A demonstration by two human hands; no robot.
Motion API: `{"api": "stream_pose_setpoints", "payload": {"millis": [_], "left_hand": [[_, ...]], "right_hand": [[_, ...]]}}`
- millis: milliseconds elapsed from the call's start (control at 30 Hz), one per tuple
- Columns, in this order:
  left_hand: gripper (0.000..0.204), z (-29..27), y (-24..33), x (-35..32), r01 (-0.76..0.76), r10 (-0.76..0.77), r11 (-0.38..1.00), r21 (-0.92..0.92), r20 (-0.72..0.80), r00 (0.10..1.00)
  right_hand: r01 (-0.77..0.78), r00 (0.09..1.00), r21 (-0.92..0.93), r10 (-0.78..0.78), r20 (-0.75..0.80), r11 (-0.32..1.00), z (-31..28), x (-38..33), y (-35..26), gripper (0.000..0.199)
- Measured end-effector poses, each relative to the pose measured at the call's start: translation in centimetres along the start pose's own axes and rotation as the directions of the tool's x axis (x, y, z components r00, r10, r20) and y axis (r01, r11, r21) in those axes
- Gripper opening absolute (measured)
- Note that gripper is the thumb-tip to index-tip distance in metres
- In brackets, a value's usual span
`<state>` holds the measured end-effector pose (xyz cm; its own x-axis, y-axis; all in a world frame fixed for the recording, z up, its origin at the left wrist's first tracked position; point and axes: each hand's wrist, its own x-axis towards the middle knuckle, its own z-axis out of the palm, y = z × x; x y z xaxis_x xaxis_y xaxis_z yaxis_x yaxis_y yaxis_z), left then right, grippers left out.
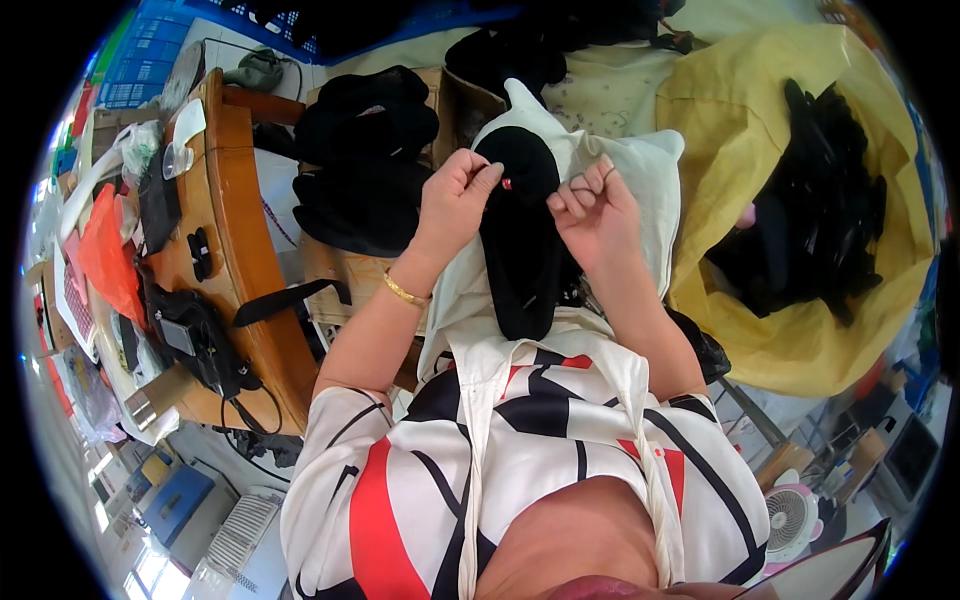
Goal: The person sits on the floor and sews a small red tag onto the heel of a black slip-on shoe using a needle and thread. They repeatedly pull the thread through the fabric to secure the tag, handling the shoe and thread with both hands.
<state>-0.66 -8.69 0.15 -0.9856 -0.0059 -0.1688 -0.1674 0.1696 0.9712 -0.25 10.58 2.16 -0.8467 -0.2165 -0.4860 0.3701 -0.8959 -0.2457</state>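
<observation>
A black, shoe-shaped cloth piece point(522, 250) lies lengthwise over the white cloth point(625, 165) on my lap, with a small red-and-white label near its far end. My left hand point(462, 195) is closed, thumb and fingers pinching at the left edge of that far end, close to the label. Just off the right edge, my right hand point(598, 205) has its fingers curled in. A thin dark line crosses one of its fingers; whether it is thread or a ring I cannot tell, nor what the fingertips hold.
Left of my lap, black cloth pieces point(365, 115) sit stacked on cardboard. Farther left is a wooden table point(235, 190) with a black bag point(195, 330) and clutter. A large yellow sack point(820, 360) filled with dark pieces stands at my right. A fan point(790, 515) is at lower right.
</observation>
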Motion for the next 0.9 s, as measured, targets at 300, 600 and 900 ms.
{"api": "stream_pose_setpoints", "payload": {"millis": [300, 600, 900], "left_hand": [[0.016, -0.6, -1.3, -0.1, -0.107, 0.102, 0.992, 0.067, 0.081, 0.992], [0.014, -1.3, 3.0, -0.7, -0.506, 0.462, 0.668, 0.545, 0.228, 0.857], [0.074, 3.1, 6.2, -0.7, -0.400, 0.352, 0.326, 0.856, 0.282, 0.892]], "right_hand": [[0.142, 0.982, -0.123, -0.124, 0.141, 0.982, -2.6, -3.4, 0.3, 0.025], [0.150, 0.925, -0.911, -0.379, -0.008, 0.384, -10.7, -11.2, -7.3, 0.016], [0.013, 0.946, -0.828, -0.275, -0.171, 0.561, -10.8, -13.3, -6.7, 0.018]]}}
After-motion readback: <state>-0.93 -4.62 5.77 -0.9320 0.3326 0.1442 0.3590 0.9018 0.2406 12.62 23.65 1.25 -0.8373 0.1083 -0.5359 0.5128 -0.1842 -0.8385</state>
